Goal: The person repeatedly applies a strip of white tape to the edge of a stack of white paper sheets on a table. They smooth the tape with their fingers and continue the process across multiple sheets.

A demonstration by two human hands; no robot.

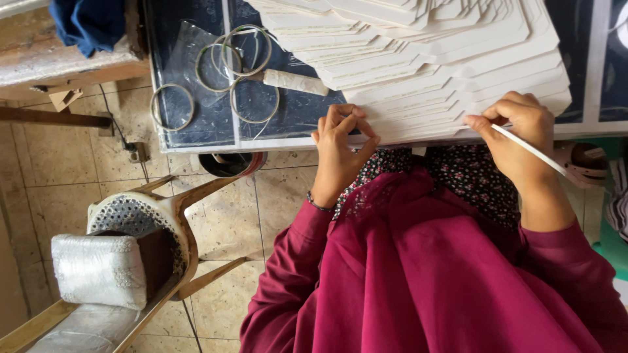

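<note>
Magenta sleeves point(288, 261), dark floral garment point(471, 173), wrist bracelet point(319, 206)

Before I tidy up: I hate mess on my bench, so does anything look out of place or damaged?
Nothing looks damaged. The white card sheets lie fanned, overhanging the table edge under both hands; thin rings lie loosely overlapped beside them.

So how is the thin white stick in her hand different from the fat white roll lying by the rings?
The stick is long and very thin; the roll is short and thick. The stick is pinched in the right hand and slants out past the table's edge; the roll lies loose on the dark table, touched by neither hand, beside the wire rings. The stick looks smooth, the roll rougher. Both are whitish.
</note>
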